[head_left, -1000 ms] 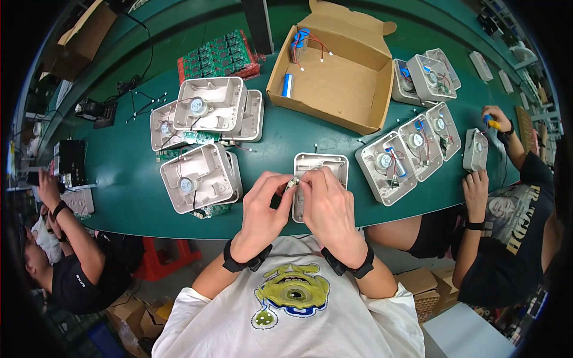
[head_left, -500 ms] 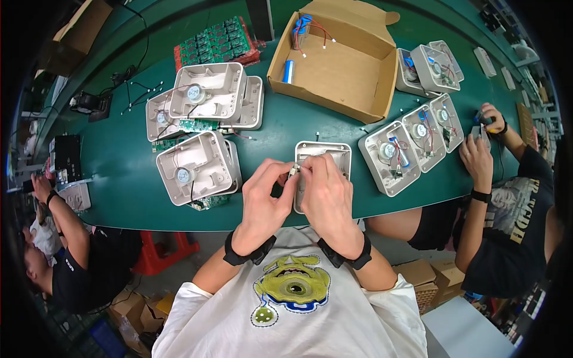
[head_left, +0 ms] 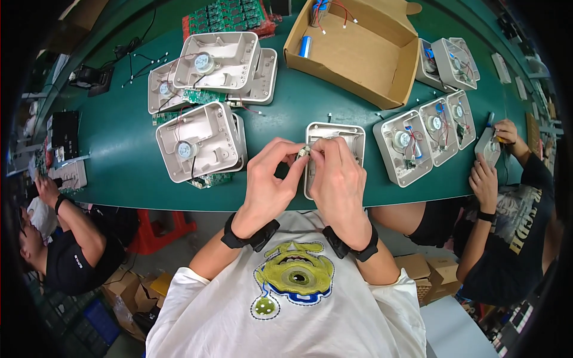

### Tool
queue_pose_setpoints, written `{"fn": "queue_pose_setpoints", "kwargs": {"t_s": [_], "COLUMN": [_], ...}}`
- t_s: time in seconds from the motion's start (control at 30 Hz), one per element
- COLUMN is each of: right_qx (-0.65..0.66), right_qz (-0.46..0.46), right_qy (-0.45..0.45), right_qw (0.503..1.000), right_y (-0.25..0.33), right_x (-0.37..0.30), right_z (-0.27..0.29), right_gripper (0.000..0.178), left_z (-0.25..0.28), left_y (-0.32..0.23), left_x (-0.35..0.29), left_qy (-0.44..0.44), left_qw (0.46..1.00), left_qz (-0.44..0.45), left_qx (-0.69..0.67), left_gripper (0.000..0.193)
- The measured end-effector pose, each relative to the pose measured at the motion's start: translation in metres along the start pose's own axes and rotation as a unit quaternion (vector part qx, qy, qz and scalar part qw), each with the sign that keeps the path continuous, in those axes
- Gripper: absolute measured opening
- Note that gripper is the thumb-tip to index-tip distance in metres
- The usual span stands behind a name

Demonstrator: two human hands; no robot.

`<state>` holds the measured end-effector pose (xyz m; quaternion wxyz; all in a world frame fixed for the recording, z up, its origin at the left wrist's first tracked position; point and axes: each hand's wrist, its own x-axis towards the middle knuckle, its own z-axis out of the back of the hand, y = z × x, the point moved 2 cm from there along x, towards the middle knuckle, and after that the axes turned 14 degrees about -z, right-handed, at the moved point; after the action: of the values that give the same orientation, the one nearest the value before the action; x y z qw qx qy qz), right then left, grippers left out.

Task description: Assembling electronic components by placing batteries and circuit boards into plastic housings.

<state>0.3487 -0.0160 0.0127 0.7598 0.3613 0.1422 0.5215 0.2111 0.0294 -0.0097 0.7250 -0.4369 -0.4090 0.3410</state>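
Pale small part (head_left: 303, 153), likely light, stiff, fragile, pinched in left hand (head_left: 271, 174); right hand (head_left: 338, 174) narrowed beside it, grasp unclear from here. Casing (head_left: 337, 126) beneath hands. Edge hold advisable.

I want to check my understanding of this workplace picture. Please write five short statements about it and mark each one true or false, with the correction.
1. The left hand pinches a small part between its fingers. True.
2. The right hand lies flat on the green table. False: it is raised, with its fingers bent close to the small part.
3. A blue cylinder is inside the cardboard box. True.
4. The cardboard box is left of the green circuit boards. False: it is to their right.
5. The stool is red. True.
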Motion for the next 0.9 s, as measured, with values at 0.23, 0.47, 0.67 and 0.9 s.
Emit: {"fn": "queue_pose_setpoints", "kwargs": {"t_s": [0.23,0.47,0.67,0.9], "right_qx": [0.009,0.012,-0.080,-0.234], "right_qz": [0.008,0.001,0.058,0.169], "right_qy": [0.000,0.032,0.027,0.216], "right_qw": [1.000,0.999,0.995,0.933], "right_y": [-0.003,-0.002,0.034,0.009], "right_x": [0.000,0.005,0.050,0.211], "right_z": [0.000,0.010,0.076,0.033], "right_gripper": [0.014,0.015,0.020,0.032], "left_z": [0.004,0.002,-0.001,-0.012], "left_y": [0.002,0.005,0.016,0.032], "left_x": [0.002,-0.001,-0.010,-0.021], "left_qy": [0.019,0.013,-0.019,-0.042], "left_qw": [1.000,0.999,1.000,0.998], "left_qz": [-0.013,0.006,0.009,-0.008], "left_qx": [-0.018,-0.033,-0.024,-0.036], "left_gripper": [0.022,0.022,0.021,0.022]}}
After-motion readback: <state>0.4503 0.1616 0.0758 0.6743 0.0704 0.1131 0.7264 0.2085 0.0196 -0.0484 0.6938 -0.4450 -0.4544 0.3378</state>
